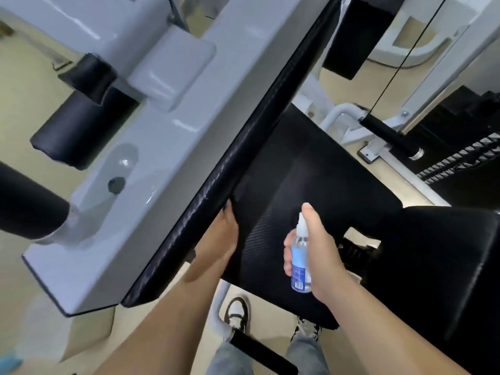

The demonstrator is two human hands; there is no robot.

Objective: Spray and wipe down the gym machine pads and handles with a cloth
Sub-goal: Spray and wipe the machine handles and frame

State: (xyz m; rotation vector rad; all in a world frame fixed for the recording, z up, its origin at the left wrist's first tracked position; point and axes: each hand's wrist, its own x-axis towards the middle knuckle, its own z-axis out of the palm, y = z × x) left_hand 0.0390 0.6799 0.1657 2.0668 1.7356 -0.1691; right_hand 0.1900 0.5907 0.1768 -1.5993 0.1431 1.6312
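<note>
A long black back pad (270,104) runs diagonally on the grey machine frame (151,136). Below it lies the black seat pad (319,169). My right hand (319,250) grips a small clear spray bottle (299,255) with a blue label, index finger on the white nozzle, held above the seat pad. My left hand (226,239) rests against the lower edge of the back pad, fingertips tucked behind it. No cloth is visible.
Another black pad (438,280) sits at the right. Black roller pads (81,123) and a black handle (389,136) on a white tube flank the machine. A weight stack (460,158) stands at the right. My shoes and jeans show below, on beige floor.
</note>
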